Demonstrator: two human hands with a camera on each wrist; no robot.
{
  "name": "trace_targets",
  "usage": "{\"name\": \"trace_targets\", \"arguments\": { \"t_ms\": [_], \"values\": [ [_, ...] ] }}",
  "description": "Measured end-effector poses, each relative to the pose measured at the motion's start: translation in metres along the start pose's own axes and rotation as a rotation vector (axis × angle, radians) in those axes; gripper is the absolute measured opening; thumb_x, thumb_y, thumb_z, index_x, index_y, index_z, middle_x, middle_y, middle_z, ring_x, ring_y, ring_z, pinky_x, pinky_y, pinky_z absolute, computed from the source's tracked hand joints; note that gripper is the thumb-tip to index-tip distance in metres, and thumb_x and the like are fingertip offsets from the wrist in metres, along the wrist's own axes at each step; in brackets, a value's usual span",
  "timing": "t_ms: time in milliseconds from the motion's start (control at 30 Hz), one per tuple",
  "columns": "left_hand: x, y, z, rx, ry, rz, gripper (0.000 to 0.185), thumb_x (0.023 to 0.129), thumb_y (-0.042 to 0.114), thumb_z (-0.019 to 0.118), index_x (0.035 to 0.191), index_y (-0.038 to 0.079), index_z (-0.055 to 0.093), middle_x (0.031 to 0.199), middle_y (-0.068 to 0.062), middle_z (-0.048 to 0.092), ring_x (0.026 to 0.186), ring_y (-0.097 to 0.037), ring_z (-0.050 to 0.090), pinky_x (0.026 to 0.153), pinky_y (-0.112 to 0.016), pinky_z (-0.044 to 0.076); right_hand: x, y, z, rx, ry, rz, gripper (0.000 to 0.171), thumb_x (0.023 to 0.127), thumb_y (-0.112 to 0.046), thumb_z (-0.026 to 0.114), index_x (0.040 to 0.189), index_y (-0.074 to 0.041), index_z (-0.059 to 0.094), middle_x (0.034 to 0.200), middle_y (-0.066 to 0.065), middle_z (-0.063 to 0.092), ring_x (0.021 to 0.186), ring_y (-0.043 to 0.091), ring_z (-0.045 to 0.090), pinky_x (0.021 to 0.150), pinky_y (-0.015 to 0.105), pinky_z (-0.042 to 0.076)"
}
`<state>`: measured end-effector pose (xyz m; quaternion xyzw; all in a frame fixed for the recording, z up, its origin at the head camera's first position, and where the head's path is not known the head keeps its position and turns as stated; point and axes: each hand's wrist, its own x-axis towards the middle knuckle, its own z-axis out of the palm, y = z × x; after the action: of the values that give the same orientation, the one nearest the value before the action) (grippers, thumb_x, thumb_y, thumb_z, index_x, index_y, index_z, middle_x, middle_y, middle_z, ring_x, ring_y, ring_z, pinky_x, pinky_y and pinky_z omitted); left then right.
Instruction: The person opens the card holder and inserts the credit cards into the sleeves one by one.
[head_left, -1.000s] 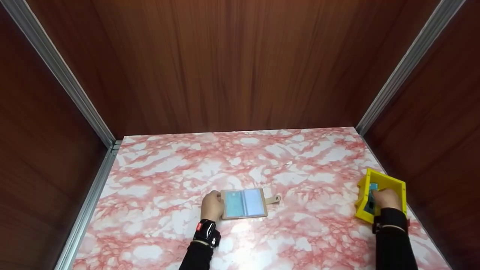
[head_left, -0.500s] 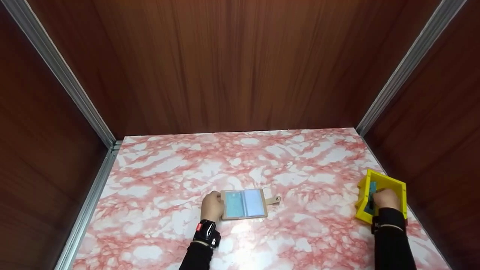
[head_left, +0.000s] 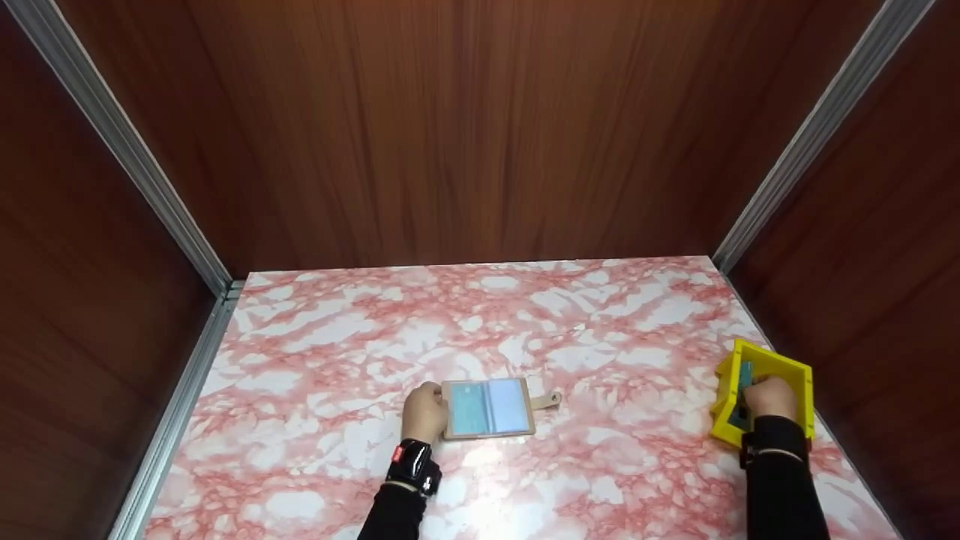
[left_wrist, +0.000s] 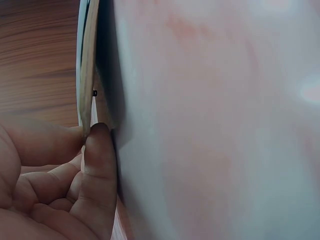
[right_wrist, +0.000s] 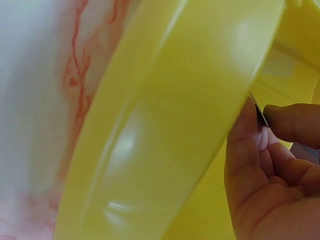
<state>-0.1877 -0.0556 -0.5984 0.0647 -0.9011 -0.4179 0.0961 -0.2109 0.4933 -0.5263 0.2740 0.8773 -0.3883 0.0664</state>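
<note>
An open tan card holder [head_left: 489,407] lies flat on the pink marbled table [head_left: 600,330], with blue cards showing in its clear sleeves. My left hand [head_left: 429,401] pinches its left edge. In the left wrist view the fingers [left_wrist: 97,165] clamp the tan edge of the card holder [left_wrist: 88,95]. At the right edge stands a yellow box [head_left: 801,375], tilted. My right hand [head_left: 765,394] is inside it, thumb and forefinger pinching a thin card [right_wrist: 258,111] next to the yellow box wall [right_wrist: 175,125]. A teal card [head_left: 745,374] shows beside the hand.
Brown wood-grain walls close in the table at the back and on both sides, with metal corner strips [head_left: 187,240]. A small strap tab [head_left: 550,399] sticks out from the card holder's right side. Bare marbled surface lies between the two hands.
My right hand has shifted slightly inside the yellow box, and the teal card beside it looks narrower. The left hand and the card holder have not moved.
</note>
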Motion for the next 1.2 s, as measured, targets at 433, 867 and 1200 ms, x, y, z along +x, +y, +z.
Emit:
{"name": "trace_targets", "arguments": {
  "t_ms": [433, 867, 1200],
  "values": [
    [0.000, 0.002, -0.001, -0.001, -0.013, -0.013, 0.020, 0.083, -0.003, 0.067, 0.102, -0.007, 0.069, 0.091, -0.019, 0.069, 0.091, -0.038, 0.066, 0.085, -0.049, 0.051, -0.015, -0.002, -0.012, -0.063, 0.104, -0.023, 0.034, 0.089, -0.006, 0.052, 0.115, 0.016, 0.048, 0.108, 0.035, 0.052, 0.100, 0.047, 0.050, 0.095, 0.059, 0.042],
    [0.000, 0.001, -0.001, 0.001, -0.015, -0.012, 0.019, 0.082, -0.004, 0.065, 0.101, -0.006, 0.069, 0.089, -0.019, 0.069, 0.091, -0.039, 0.065, 0.085, -0.048, 0.050, -0.026, -0.004, -0.027, 0.019, 0.131, -0.021, 0.045, 0.092, -0.009, 0.052, 0.128, 0.017, 0.045, 0.117, 0.036, 0.052, 0.104, 0.046, 0.054, 0.095, 0.056, 0.044],
    [-0.001, 0.003, -0.002, -0.001, -0.028, -0.032, 0.020, 0.083, -0.003, 0.064, 0.102, -0.006, 0.068, 0.090, -0.017, 0.068, 0.090, -0.037, 0.065, 0.084, -0.048, 0.051, -0.032, 0.003, -0.033, 0.037, 0.142, 0.009, 0.046, 0.093, -0.012, 0.052, 0.127, 0.017, 0.043, 0.122, 0.037, 0.047, 0.106, 0.046, 0.049, 0.092, 0.054, 0.044]
  ]
}}
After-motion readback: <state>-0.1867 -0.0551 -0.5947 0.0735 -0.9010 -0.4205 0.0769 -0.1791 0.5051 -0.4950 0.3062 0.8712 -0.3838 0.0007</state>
